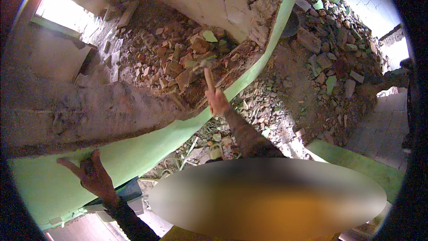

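My right hand (pixel 217 102) is closed around the wooden handle of a hammer (pixel 209 79). The hammer's head lies away from me, over the broken edge of the wall and the rubble behind it, where dust blurs its outline. Toward the lower left, my left hand (pixel 94 176) has its fingers spread, with the fingertips at the green-painted wall (pixel 160 151). Whether the palm also touches the wall is hidden. The wall's broken top is rough and brown, and its green face curves up toward the right.
Broken brick and masonry rubble (pixel 171 58) is heaped beyond the wall. More rubble (pixel 327 58) spreads on the right, with green-painted chips in it. A bright window opening (pixel 62 11) is at the upper left. A green ledge (pixel 356 163) stands at the lower right.
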`<state>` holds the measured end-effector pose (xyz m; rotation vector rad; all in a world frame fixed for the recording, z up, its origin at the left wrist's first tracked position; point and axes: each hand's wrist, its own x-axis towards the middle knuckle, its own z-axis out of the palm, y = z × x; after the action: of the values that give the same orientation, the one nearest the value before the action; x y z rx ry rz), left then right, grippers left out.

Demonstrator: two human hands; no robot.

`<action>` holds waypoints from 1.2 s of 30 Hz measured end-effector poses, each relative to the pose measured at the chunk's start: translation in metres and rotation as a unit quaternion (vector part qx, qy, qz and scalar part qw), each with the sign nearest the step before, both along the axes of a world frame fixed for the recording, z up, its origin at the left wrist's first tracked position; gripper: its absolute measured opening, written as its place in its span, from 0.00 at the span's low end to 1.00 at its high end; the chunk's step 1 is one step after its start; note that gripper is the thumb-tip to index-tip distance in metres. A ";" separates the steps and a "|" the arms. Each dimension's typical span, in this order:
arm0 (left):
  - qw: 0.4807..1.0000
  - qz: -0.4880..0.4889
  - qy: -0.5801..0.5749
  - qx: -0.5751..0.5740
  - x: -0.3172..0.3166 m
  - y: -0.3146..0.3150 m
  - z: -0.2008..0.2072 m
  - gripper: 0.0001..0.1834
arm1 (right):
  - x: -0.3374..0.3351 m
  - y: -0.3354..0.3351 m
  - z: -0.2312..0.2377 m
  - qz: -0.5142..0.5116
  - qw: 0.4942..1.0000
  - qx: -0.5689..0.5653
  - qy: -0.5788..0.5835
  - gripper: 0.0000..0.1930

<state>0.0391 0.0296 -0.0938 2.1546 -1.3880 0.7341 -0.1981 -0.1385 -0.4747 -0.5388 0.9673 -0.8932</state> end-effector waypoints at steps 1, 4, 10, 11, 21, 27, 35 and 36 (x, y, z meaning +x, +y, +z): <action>0.999 -0.019 -0.030 0.006 0.001 0.000 0.001 0.53 | 0.001 -0.016 -0.005 0.034 0.998 0.045 -0.019 0.17; 0.999 0.034 -0.010 0.019 0.002 -0.002 0.002 0.53 | -0.007 -0.019 -0.010 0.044 0.994 0.097 0.029 0.18; 0.996 0.065 0.051 -0.044 0.009 -0.002 -0.007 0.54 | -0.047 0.095 0.005 -0.024 0.998 0.062 0.022 0.22; 0.998 0.043 0.036 -0.037 0.012 -0.002 -0.007 0.54 | -0.049 0.104 0.005 -0.033 0.997 0.069 -0.017 0.22; 0.989 -0.121 0.071 -0.053 0.038 0.006 -0.007 0.50 | -0.037 0.116 0.000 -0.115 0.963 0.144 -0.196 0.16; 0.948 -0.226 0.222 -0.041 0.053 0.017 -0.009 0.47 | -0.080 0.194 -0.032 -0.294 0.934 0.087 -0.181 0.14; 0.858 -0.390 0.328 -0.060 0.074 0.007 -0.024 0.54 | -0.115 0.221 -0.081 -0.774 0.631 -0.008 -0.046 0.17; 0.869 -0.375 0.319 -0.062 0.073 0.010 -0.024 0.54 | -0.096 0.197 -0.084 -0.764 0.631 -0.031 -0.131 0.15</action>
<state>0.1120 0.0394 -0.1181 1.3541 -1.5434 -0.1799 -0.2941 0.0589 -0.5585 0.5920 0.9897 -2.4504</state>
